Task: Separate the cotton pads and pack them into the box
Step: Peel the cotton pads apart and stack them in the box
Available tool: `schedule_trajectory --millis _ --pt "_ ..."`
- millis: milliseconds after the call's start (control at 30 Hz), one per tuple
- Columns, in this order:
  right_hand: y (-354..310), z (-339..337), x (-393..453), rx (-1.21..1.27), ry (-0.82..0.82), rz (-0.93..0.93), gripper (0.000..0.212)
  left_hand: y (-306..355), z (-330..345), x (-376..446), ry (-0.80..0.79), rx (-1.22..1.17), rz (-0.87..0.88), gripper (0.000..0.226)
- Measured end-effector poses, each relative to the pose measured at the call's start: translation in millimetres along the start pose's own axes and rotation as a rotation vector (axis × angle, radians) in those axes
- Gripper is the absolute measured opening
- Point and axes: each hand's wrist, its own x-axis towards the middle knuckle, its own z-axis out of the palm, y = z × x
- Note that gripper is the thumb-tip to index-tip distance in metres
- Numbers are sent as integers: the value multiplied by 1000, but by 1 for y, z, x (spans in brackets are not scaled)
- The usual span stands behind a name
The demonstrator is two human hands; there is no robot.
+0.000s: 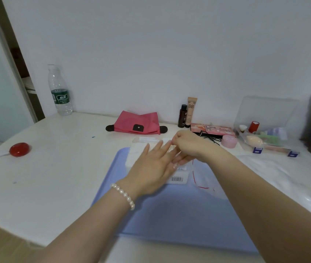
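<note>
Here, fingers: the left hand (150,168) lies flat with its fingers (158,147) straight and spread, pressing down on the stack of cotton pads (134,155); the right hand (187,144) has its fingers (177,137) curled as if pinching something small, but what it has hold of I cannot tell.
Wrist: a pearl bracelet (123,194) circles the left wrist.
Cotton pads: a white stack under and just beyond the left hand, at the far left corner of the blue mat (169,215).
Box: a small clear box (145,139) sits just behind the pads, off the mat's far edge.
Wrapper: a clear plastic bag (202,177) with a red line and a barcode label (177,179) lies on the mat under the right wrist.
Surface: white surface (55,168) against a pale wall.
Further out: a pink pouch (137,123) behind the box; a water bottle (59,92) far left; a red round object (19,149) on a white cord at the left; two tubes (187,114), a pink palette (212,129), a pink round jar (229,141) and a clear organiser (264,118) of makeup bits to the right.
</note>
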Motion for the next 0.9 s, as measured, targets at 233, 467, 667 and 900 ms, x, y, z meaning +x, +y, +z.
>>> schedule_trajectory --millis 233,467,667,900 --pt "17 -20 -4 70 172 -222 22 1 7 2 -103 168 -110 66" --pt "16 -66 -31 -199 565 -537 25 27 -2 7 286 -188 6 53" --pt "46 -95 -49 -299 393 -330 11 71 -13 34 130 -395 -26 19" --pt "133 -127 -60 -478 325 74 17 103 7 57 -197 -557 -99 20"
